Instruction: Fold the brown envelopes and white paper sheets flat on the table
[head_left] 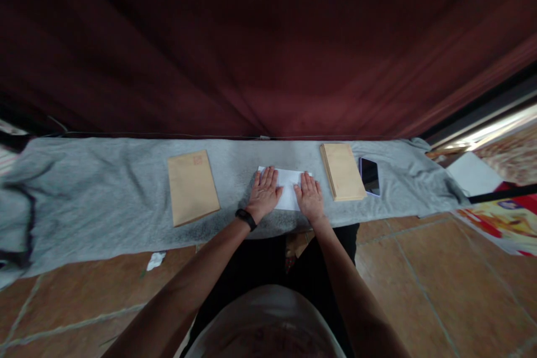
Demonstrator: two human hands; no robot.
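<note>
A white sheet of paper (287, 190) lies on the grey cloth in front of me, partly covered by both hands. My left hand (265, 190) rests flat on its left side, fingers stretched out, with a dark band on the wrist. On the paper's right side my right hand (309, 194) also lies flat and open. To the left is a brown envelope (193, 187) with a small reddish print near its top right corner. A stack of brown envelopes (344, 173) sits just right of my right hand.
A phone (370, 176) lies beside the stack. The grey cloth (104, 196) covers a long narrow surface, backed by a dark red curtain (268, 67). Crumpled white tissue (156, 260) is on the tiled floor (403, 285). A colourful printed box (503, 221) stands at far right.
</note>
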